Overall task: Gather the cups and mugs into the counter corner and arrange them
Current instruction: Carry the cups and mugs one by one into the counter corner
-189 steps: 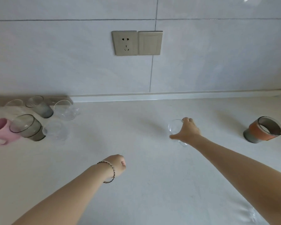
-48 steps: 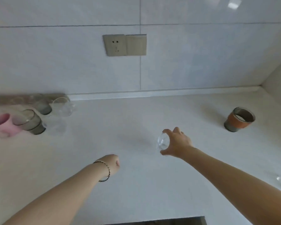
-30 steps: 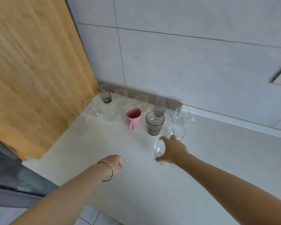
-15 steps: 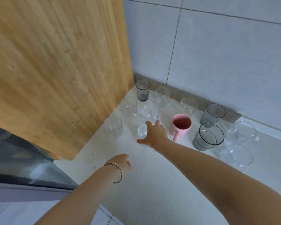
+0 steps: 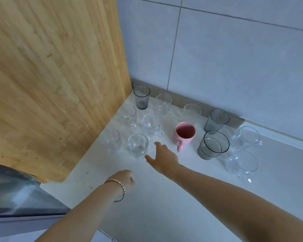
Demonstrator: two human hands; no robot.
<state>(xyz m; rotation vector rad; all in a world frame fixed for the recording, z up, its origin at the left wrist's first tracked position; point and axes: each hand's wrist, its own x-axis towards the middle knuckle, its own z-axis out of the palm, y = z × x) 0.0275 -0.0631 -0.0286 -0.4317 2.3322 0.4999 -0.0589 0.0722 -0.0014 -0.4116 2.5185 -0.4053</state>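
The right hand (image 5: pixel 164 158) reached out over the white worktop (image 5: pixel 164 206), forearm stretched from the lower right, fingers spread and its grip released, holding nothing. Its fingertips lay just beside a clear glass cup (image 5: pixel 137 145) that stood upright near the front of the cluster in the corner; whether thumb and glass touched could not be told. The left hand (image 5: pixel 125 179) hovered nearer the body, its grip clenched into a loose empty fist, a beaded bracelet (image 5: pixel 120 189) round the wrist.

The cups and mugs stood grouped where the wooden panel (image 5: pixel 51 75) met the tiled wall (image 5: pixel 234 58): a pink mug (image 5: pixel 184 134) in the middle, a wide smoky tumbler (image 5: pixel 212 144) to its right, a ribbed grey tumbler (image 5: pixel 141 96) deepest in the corner, clear glasses all about them. No lettering or brand could be read on any of them
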